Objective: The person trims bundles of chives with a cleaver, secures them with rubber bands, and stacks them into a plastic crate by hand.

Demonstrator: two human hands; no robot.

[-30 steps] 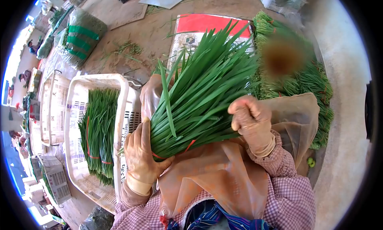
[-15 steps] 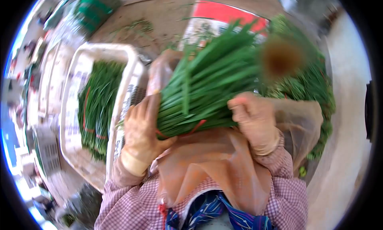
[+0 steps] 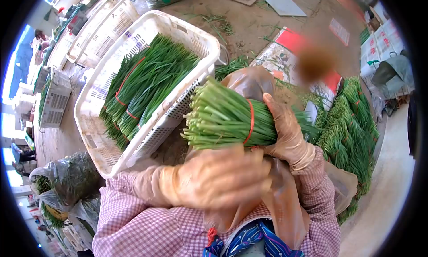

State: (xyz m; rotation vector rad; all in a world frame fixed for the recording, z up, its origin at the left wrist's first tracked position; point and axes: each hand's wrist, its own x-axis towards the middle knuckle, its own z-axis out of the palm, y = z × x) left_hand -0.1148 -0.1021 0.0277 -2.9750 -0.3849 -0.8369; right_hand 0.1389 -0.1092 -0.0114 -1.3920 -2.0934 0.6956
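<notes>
A bunch of green chives lies over my lap, its pale cut ends facing left. One red band circles it. My right hand, in a thin tan glove, grips the leafy side just right of the band, thumb on top and other fingers hidden. My gloved left hand is in front of the bunch's near side, blurred by motion. Its fingers look stretched out to the right with nothing seen in them; whether it touches the bunch I cannot tell. A brownish apron covers my lap.
At left stands a white plastic crate holding banded chives. A long pile of chives lies to my right. Another white crate is farther back. Plastic-wrapped greens sit at lower left. Cardboard lies ahead.
The bunch has turned so its cut ends show at left. My right hand has gone from a closed fist to gripping it; my left has moved off its left side to the front.
</notes>
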